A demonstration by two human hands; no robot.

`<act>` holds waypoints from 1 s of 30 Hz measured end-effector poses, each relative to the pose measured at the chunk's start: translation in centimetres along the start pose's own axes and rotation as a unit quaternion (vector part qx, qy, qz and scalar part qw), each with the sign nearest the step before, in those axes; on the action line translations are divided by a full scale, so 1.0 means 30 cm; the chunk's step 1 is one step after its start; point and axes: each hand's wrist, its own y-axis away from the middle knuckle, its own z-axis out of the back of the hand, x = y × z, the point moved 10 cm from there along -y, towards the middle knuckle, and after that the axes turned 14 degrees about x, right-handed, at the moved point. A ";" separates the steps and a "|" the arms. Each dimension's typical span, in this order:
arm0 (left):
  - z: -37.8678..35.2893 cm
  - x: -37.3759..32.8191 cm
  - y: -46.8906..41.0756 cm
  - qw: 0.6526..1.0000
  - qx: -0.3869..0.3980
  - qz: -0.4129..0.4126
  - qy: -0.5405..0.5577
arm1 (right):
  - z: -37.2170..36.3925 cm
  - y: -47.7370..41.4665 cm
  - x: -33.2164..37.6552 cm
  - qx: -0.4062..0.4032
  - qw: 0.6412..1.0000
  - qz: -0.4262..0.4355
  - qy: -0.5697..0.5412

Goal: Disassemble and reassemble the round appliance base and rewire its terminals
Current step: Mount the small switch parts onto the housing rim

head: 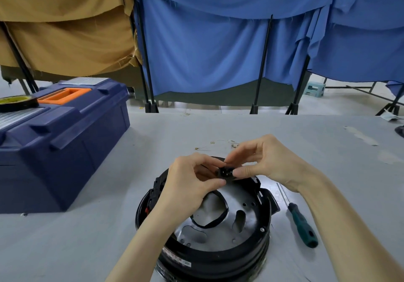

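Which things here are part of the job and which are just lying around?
Job: round base, black connector pinched by left hand and right hand, terminal wires, screwdriver.
Lying about: blue toolbox, tape roll on it.

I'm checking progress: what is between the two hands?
A small black socket, pinched by the left hand and right hand over the round base; head view.
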 end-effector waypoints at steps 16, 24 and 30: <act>-0.044 -0.046 -0.029 0.999 0.040 -0.028 0.011 | 0.018 0.004 -0.021 0.014 0.999 0.030 -0.025; -0.084 0.037 -0.034 0.989 0.069 0.077 0.106 | 0.017 -0.002 -0.043 0.024 0.999 0.036 -0.018; -0.135 0.076 -0.037 0.966 0.067 0.149 0.201 | 0.020 -0.007 -0.055 0.027 0.999 0.030 -0.005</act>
